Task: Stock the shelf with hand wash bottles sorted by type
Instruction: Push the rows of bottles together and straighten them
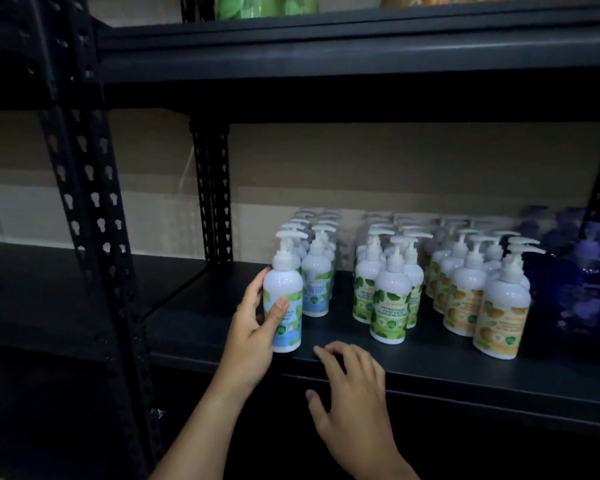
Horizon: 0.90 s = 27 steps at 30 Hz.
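Observation:
My left hand point(253, 327) grips a white pump bottle with a blue and green label point(284, 292), standing upright at the front of the blue-label rows on the black shelf point(430, 362). My right hand point(350, 386) rests with relaxed fingers on the shelf's front edge and holds nothing. To the right stand rows of green-label bottles point(390, 303), then yellow-label bottles point(503, 313). Dark blue-purple bottles point(579, 278) fill the far right, dim and blurred.
A black perforated upright point(94, 216) stands at the left, and a rear post point(212, 195) behind the shelf's left part. The shelf board above point(326, 53) hangs low over the bottles and carries green items point(264, 5). Bare shelf surface lies left of the blue-label rows.

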{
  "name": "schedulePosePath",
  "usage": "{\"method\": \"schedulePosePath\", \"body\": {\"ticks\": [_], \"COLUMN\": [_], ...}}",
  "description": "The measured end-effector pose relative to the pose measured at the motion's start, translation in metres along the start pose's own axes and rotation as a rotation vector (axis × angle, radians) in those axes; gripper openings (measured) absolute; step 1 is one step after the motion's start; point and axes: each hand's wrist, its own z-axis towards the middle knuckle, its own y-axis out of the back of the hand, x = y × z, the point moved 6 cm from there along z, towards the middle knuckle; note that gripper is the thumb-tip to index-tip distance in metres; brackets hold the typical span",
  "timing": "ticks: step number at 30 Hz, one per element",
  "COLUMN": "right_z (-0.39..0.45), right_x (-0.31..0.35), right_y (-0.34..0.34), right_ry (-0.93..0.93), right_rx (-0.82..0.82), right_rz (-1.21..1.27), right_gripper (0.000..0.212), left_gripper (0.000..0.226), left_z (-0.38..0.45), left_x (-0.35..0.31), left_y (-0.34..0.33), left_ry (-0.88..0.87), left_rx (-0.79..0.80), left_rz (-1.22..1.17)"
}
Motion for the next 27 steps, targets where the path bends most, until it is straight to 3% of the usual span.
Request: {"method": "schedulePosePath", "body": {"ticks": [5, 9, 12, 17, 27], "right_z": [0.001, 0.002, 0.002, 0.002, 0.002], "right_x": [-0.001, -0.001, 0.000, 0.000, 0.004], "right_y": [-0.001, -0.001, -0.001, -0.002, -0.003], "right_ry": [0.052, 0.060, 0.062, 0.062, 0.036], "right_rx": [-0.138, -0.165, -0.179, -0.185, -0.175], "right_rz": [-0.036, -0.055, -0.060, -0.061, -0.070], "right_gripper": [0.063, 0.065, 0.063, 0.064, 0.063], "left_gripper": [0.070, 0.068, 0.076, 0.081, 0.068], "left_z": [0.005, 0.007, 0.005, -0.003, 0.014], "left_x": [0.022, 0.026, 0.019, 0.013, 0.020], "left_y": [0.007, 0.003, 0.004, 0.010, 0.007], "left_ry": [0.073, 0.084, 0.037, -0.095, -0.027], "left_rx": [0.000, 0.011, -0.040, -0.120, -0.124], "left_rz": [0.105, 0.120, 0.132, 0.386, 0.403]}}
